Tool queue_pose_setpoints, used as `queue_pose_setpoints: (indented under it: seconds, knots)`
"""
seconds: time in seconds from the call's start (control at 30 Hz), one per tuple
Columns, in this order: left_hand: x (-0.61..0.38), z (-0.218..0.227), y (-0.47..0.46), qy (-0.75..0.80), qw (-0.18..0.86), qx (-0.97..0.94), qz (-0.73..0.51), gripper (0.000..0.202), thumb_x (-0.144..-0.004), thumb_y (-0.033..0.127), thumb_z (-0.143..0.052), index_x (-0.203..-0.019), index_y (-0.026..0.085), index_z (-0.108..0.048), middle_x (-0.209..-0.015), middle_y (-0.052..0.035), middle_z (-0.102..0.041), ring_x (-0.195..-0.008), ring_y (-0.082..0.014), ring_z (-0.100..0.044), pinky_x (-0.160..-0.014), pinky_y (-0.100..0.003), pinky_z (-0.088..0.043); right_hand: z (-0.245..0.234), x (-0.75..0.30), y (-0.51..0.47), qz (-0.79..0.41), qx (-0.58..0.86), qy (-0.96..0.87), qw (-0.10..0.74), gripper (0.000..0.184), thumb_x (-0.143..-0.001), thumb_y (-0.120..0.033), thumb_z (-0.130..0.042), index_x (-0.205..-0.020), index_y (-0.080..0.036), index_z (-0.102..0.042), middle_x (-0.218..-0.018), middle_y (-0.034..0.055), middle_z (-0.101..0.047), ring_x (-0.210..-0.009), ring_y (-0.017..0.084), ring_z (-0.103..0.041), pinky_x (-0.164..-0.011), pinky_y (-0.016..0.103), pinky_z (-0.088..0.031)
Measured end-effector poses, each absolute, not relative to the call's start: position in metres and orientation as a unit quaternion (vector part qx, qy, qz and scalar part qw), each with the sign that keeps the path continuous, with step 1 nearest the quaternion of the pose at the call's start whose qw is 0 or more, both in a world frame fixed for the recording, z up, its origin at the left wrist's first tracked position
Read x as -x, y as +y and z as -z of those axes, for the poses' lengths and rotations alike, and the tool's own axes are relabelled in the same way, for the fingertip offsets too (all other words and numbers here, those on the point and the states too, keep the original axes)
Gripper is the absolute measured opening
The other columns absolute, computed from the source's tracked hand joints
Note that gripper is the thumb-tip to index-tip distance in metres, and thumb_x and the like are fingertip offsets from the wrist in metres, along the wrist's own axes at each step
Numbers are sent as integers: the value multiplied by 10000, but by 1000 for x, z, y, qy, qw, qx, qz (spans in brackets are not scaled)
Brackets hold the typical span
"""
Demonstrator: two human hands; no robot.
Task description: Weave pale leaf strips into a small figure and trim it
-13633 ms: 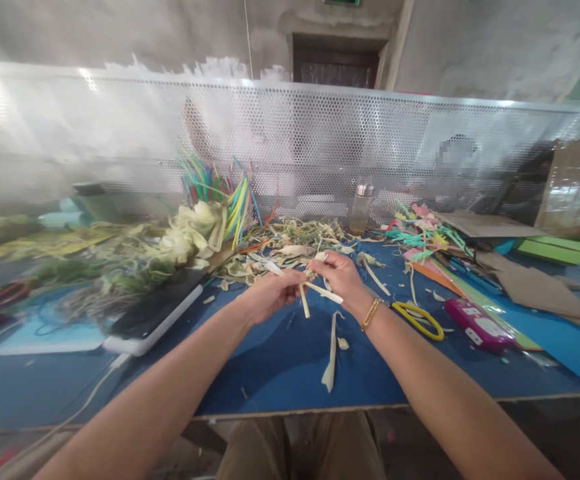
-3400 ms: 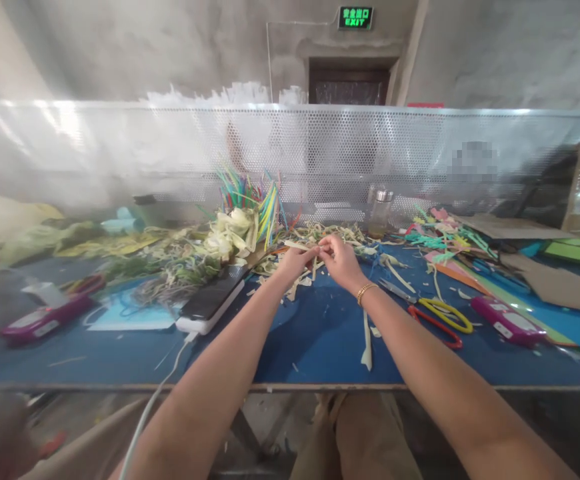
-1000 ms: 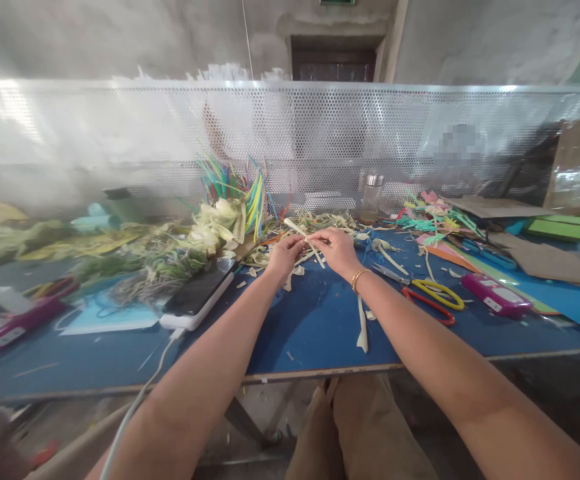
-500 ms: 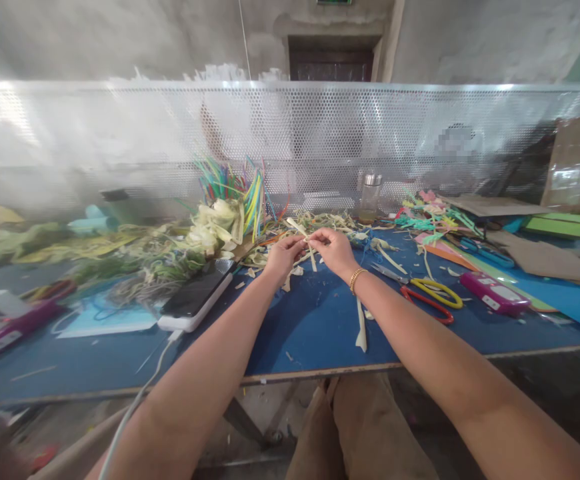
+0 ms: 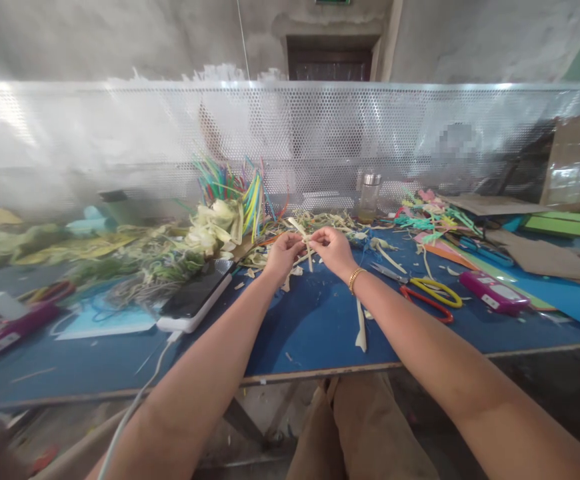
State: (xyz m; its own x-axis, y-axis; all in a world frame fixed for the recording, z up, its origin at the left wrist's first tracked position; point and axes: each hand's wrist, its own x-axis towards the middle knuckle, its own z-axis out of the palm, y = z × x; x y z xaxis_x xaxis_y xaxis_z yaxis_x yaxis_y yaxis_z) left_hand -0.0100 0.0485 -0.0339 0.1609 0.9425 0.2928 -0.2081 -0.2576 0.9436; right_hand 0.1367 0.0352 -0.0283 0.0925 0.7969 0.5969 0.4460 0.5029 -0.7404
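Note:
A pale, cream-coloured dried leaf strip (image 5: pixel 297 225) is pinched between my two hands above the blue table (image 5: pixel 310 327). Its upper end points up and to the left, and a thin tail hangs below the fingers. My left hand (image 5: pixel 284 255) grips it from the left with fingertips pressed together. From the other side my right hand (image 5: pixel 334 248), with a gold bracelet at the wrist, pinches the same strip. The fingertips nearly meet, and they hide the middle of the strip. Another pale strip (image 5: pixel 361 327) lies under my right forearm.
Red-and-yellow-handled scissors (image 5: pixel 433 300) and a purple device (image 5: pixel 494 292) lie to the right. A phone on a white power bank (image 5: pixel 197 297) with a cable is at left. Behind are a pale leaf bundle (image 5: pixel 215 223), coloured stems (image 5: pixel 230 180), a glass bottle (image 5: pixel 370 197) and a perforated metal screen (image 5: pixel 170 127).
The hands stay almost in place, still pinching the strip. The strip's hanging tail has shifted slightly left.

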Motion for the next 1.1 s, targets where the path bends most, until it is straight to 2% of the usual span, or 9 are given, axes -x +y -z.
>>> queue_pose_setpoints:
  seconds: [0.2,0.33,0.43,0.53,0.73,0.93,1.1]
  knots:
    - [9,29,42,309,557,-551,-539,236,-646,161,-709,-851,187,-596,-723,26,-631,-667,-98,-595,-584,-194,-418,29,-136,36,-157,481,-646,572,121,-715,-272,-669,-793,-207,-602,-758,13,-678,-731,172,-659,-705,312,-521]
    - [7,30,43,295,567,-532,-555,286,-623,221,-784,-829,176,-592,-672,39,-608,-583,-60,-543,-546,-172,-394,29,-135,34,-138,479,-660,562,106,-732,-262,-655,-804,-205,-602,-763,10,-682,-732,171,-664,-706,309,-508]
    - [7,31,46,285,592,-500,-565,302,-601,189,-812,-809,167,-595,-650,42,-607,-555,-47,-535,-544,-163,-409,27,-135,31,-104,478,-681,545,70,-762,-248,-634,-816,-213,-607,-775,7,-686,-735,165,-655,-728,307,-492]
    - [9,31,49,278,634,-447,-566,262,-619,155,-804,-775,157,-594,-633,40,-607,-534,-43,-543,-550,-161,-443,23,-135,25,-22,476,-713,514,52,-775,-247,-647,-817,-223,-624,-805,18,-687,-775,184,-627,-788,332,-454]
    - [13,30,53,274,672,-397,-562,124,-723,118,-706,-732,145,-585,-631,22,-615,-533,-43,-573,-570,-150,-498,19,-130,14,128,466,-763,430,70,-806,-236,-638,-871,-241,-663,-1001,48,-673,-1020,259,-524,-918,405,-308]
    - [12,29,54,270,684,-383,-559,112,-734,91,-679,-747,140,-579,-634,19,-614,-530,-39,-576,-545,-131,-498,17,-132,14,149,452,-784,398,102,-856,-264,-594,-928,-248,-665,-1087,30,-672,-1062,260,-480,-935,419,-258]
    - [12,31,53,269,672,-389,-569,180,-692,63,-697,-742,158,-553,-618,40,-598,-532,-48,-579,-548,-150,-496,15,-132,12,141,450,-779,413,138,-896,-288,-552,-927,-266,-685,-1000,28,-702,-1014,253,-510,-937,429,-243]
